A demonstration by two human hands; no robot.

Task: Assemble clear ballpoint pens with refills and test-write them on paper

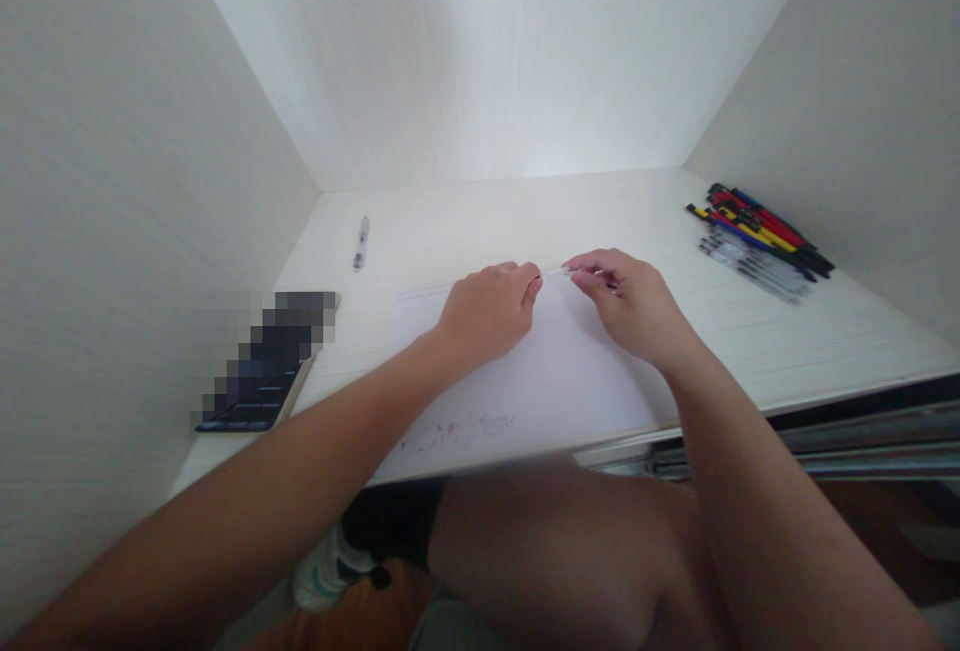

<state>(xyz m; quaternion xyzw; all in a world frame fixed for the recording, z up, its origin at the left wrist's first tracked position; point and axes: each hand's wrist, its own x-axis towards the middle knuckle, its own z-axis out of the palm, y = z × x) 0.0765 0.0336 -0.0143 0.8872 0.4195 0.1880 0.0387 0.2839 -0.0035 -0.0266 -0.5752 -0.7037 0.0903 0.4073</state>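
My left hand (489,311) and my right hand (631,303) meet over a white sheet of paper (555,381). Between their fingertips runs a slim, pale pen (556,272), pinched from both sides. Most of the pen is hidden by the fingers, and a small dark part shows beneath my right fingers. The paper bears faint writing along its upper left edge and small grey and reddish marks near the bottom.
A clear pen (361,243) lies alone at the back left. On the right are a pile of red, yellow and blue pens (765,231) and several clear pens (754,269). A dark, partly pixelated device (259,396) lies at the left. Pale walls enclose the white desk (480,216).
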